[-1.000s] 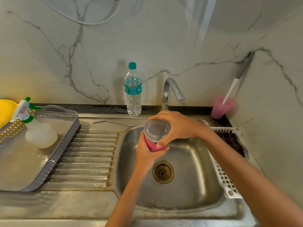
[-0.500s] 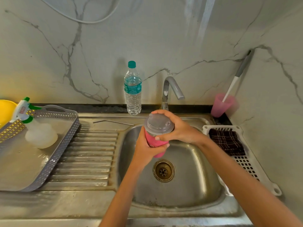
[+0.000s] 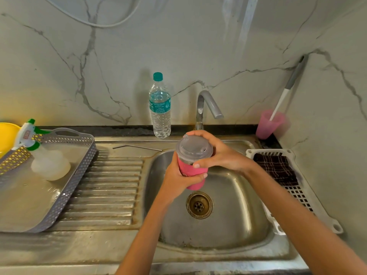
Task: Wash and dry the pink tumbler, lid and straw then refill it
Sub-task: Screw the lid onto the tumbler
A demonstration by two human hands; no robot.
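Pink tumbler point(image 3: 190, 169) held upright above the sink point(image 3: 238, 215) basin, lid point(image 3: 192, 147) on.
Straw point(image 3: 137, 147) lies on the ledge. Left hand point(image 3: 174, 175) fingers curl round the tumbler body; right hand point(image 3: 224, 155) fingers, spread and curled, grip the lid rim.

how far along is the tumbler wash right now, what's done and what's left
Done: the straw is out, lying on the steel ledge by the sink. In hand: the left hand holds the pink tumbler over the sink while the right hand grips its lid, still on. Left: likely everything else; the tap is not running, the checked cloth sits in its basket, and the water bottle is capped.
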